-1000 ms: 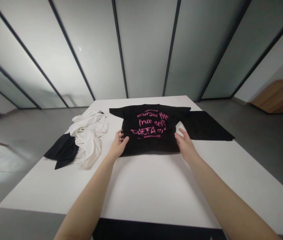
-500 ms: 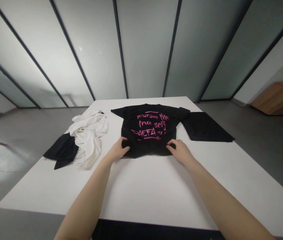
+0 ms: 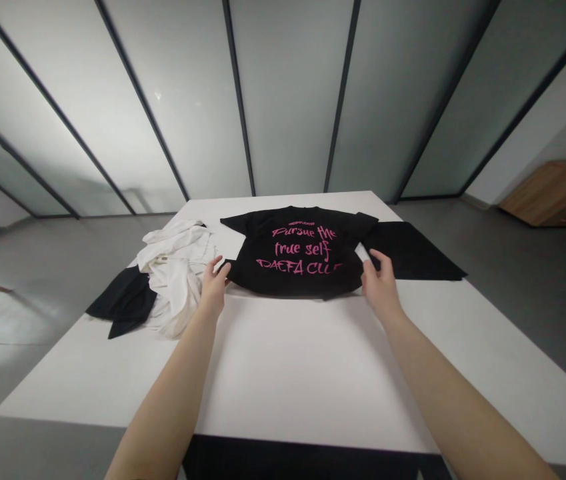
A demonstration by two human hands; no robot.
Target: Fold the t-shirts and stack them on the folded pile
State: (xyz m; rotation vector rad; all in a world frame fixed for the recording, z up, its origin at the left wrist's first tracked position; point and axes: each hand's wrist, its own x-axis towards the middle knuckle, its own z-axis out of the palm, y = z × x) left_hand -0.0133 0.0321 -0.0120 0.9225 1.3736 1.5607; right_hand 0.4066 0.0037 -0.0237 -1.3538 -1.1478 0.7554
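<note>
A black T-shirt (image 3: 295, 253) with pink brush lettering lies flat on the white table (image 3: 307, 360), its near edge smoothed straight. My left hand (image 3: 213, 288) is at the shirt's left side, fingers up and spread, touching the edge. My right hand (image 3: 380, 283) stands at the right side, fingertips at the shirt's edge. Neither hand visibly grips the cloth. To the right, a flat black garment (image 3: 413, 250) lies partly under the shirt. A crumpled white garment (image 3: 175, 273) lies left of my left hand.
A crumpled black garment (image 3: 125, 300) lies under the white one, hanging near the table's left edge. Behind the table stand frosted glass panels (image 3: 287, 100) with dark frames. A wooden cabinet (image 3: 553, 193) stands at the far right on the grey floor (image 3: 527, 320).
Both hands have moved from the shirt's near edge out to its sides and risen slightly. The shirt's near edge now lies farther away, and the lettering is flatter and fully visible.
</note>
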